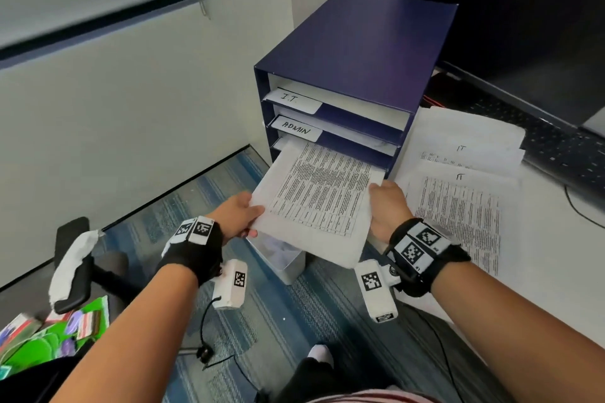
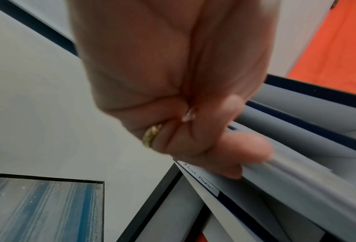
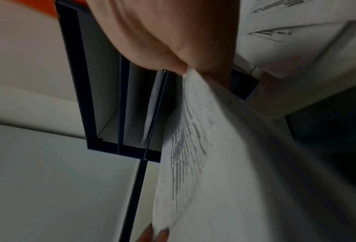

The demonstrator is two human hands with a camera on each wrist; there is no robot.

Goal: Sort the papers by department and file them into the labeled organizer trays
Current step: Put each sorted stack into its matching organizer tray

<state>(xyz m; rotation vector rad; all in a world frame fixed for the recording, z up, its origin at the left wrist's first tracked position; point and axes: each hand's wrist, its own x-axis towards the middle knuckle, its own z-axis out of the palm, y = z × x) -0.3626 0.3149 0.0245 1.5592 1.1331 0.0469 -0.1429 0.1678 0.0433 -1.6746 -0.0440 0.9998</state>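
Observation:
A dark blue organizer with stacked trays stands on the desk corner; its upper trays bear the labels I.T. and ADMIN. A stack of printed sheets pokes partway into the third tray, below ADMIN. My left hand pinches the stack's left edge and my right hand grips its right edge. In the left wrist view the left hand curls around the paper edge beside a label reading Blank Paper. The right wrist view shows the stack blurred against the trays.
More printed papers marked IT lie on the white desk right of the organizer. A black keyboard and monitor sit behind them. A small bin stands on the blue carpet below the stack. A chair armrest is at left.

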